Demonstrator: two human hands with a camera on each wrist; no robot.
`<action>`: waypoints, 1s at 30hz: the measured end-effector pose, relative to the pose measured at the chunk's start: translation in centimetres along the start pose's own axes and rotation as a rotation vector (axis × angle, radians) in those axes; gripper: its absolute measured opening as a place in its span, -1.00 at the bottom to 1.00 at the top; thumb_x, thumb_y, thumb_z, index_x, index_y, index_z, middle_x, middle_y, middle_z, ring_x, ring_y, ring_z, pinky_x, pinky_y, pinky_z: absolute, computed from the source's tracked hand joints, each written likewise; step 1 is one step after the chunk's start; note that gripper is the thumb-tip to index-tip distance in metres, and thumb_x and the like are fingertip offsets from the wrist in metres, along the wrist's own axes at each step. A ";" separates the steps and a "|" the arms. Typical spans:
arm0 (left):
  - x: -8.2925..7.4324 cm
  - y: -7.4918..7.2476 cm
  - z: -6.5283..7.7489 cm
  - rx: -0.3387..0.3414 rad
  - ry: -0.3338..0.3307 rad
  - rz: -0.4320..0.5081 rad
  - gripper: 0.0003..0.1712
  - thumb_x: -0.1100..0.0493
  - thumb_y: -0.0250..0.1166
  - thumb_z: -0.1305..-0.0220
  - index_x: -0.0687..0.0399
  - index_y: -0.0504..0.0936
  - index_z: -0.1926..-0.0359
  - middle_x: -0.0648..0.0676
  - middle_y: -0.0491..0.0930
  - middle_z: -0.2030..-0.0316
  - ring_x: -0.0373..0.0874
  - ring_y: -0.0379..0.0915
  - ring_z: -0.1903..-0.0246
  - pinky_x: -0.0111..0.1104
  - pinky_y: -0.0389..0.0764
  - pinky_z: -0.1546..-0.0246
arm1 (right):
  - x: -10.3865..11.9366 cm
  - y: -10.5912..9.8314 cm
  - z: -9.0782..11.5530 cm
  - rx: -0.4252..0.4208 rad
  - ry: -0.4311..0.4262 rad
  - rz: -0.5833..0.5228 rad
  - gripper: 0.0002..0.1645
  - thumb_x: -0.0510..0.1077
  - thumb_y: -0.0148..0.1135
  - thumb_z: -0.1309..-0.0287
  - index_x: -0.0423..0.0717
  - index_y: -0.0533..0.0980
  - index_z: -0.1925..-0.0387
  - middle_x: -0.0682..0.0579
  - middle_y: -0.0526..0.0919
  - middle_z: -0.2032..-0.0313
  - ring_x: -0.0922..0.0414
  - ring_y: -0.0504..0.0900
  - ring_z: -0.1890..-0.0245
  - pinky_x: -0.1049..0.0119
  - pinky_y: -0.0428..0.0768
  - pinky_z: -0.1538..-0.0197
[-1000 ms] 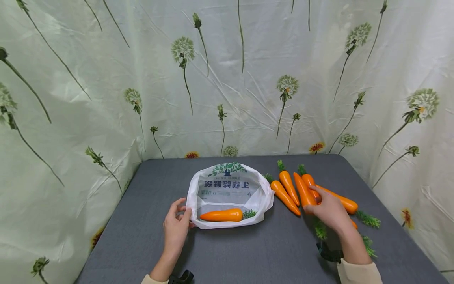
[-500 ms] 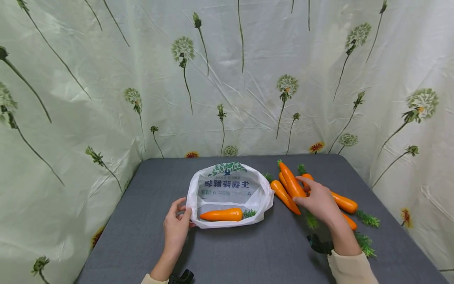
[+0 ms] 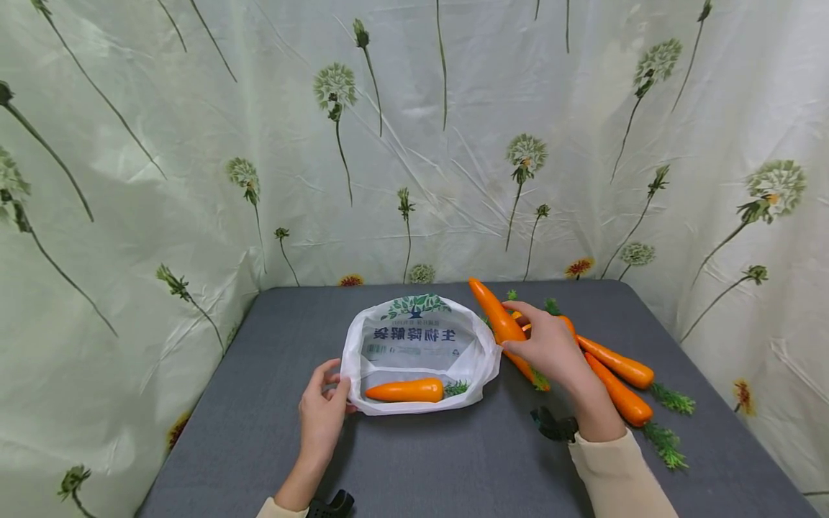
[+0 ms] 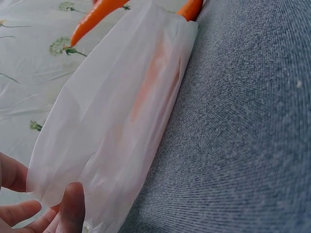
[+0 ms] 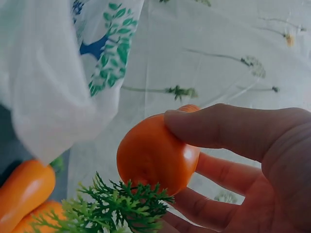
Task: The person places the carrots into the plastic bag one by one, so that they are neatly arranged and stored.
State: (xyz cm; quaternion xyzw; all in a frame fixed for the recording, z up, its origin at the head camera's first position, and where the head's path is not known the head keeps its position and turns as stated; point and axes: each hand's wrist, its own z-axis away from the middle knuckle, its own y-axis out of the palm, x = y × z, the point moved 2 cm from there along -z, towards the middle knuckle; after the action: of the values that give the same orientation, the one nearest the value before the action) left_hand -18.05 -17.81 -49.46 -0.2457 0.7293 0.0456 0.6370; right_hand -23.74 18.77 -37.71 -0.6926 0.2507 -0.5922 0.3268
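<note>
A white plastic bag (image 3: 483, 360) with green and blue print stands with its mouth open on the table. One orange carrot (image 3: 404, 391) with green leaves lies inside it. My left hand (image 3: 322, 414) pinches the bag's left edge between thumb and fingers; the left wrist view shows the thumb on the near side of the film (image 4: 92, 131). Beyond the bag's right side, my right hand (image 3: 550, 345) holds another carrot (image 3: 495, 313) by its thick end, tip pointing up and left. Its leafy top (image 5: 121, 204) hangs below the fingers in the right wrist view.
More carrots lie on the dark grey table (image 3: 453, 460) to the right, including one near carrot (image 3: 618, 392) and one behind it (image 3: 615, 360). Others are partly hidden by my right hand. A dandelion-patterned curtain (image 3: 453, 180) hangs behind the table.
My right hand has lifted a carrot from the group and carried it left toward the bag. The left hand stays at the bag's edge.
</note>
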 end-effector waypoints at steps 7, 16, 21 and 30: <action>-0.1 0.1 0.0 0.003 0.005 0.009 -0.58 0.28 0.24 -0.39 0.12 0.50 -0.24 0.22 0.58 0.16 -0.05 0.55 0.53 -0.30 0.69 0.53 | 2.1 1.1 -0.9 0.033 -0.017 -0.011 -0.19 -0.17 0.41 -0.11 0.08 0.37 -0.41 -0.12 0.64 -0.02 -0.02 0.64 0.16 0.19 0.62 0.27; -0.1 -0.1 0.0 0.006 -0.005 0.015 -0.58 0.27 0.24 -0.39 0.10 0.51 -0.24 0.21 0.57 0.16 -0.05 0.54 0.53 -0.29 0.69 0.52 | 3.5 3.6 -1.7 0.082 -0.043 -0.043 -0.18 -0.20 0.46 -0.07 0.11 0.40 -0.39 -0.09 0.63 -0.01 0.04 0.63 0.21 0.22 0.62 0.32; -0.1 -0.2 0.0 0.005 -0.012 0.019 -0.58 0.27 0.25 -0.39 0.09 0.51 -0.24 0.22 0.58 0.16 -0.06 0.54 0.53 -0.32 0.68 0.53 | 4.3 5.1 -2.1 0.105 -0.058 -0.044 -0.19 -0.22 0.48 -0.04 0.10 0.43 -0.36 -0.06 0.64 0.04 0.08 0.63 0.26 0.23 0.62 0.32; -0.2 -0.2 0.1 0.008 -0.013 0.030 -0.58 0.27 0.25 -0.39 0.09 0.51 -0.24 0.23 0.59 0.15 -0.06 0.56 0.53 -0.33 0.68 0.52 | 6.2 6.1 -3.4 0.132 -0.145 0.042 -0.23 -0.27 0.45 -0.02 0.15 0.49 -0.31 0.01 0.67 0.06 0.13 0.58 0.29 0.22 0.59 0.28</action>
State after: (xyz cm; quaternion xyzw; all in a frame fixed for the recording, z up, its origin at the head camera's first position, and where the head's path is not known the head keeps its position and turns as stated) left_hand -17.89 -17.93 -49.20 -0.2320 0.7290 0.0540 0.6417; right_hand -25.76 9.64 -37.89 -0.7052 0.2014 -0.5487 0.4014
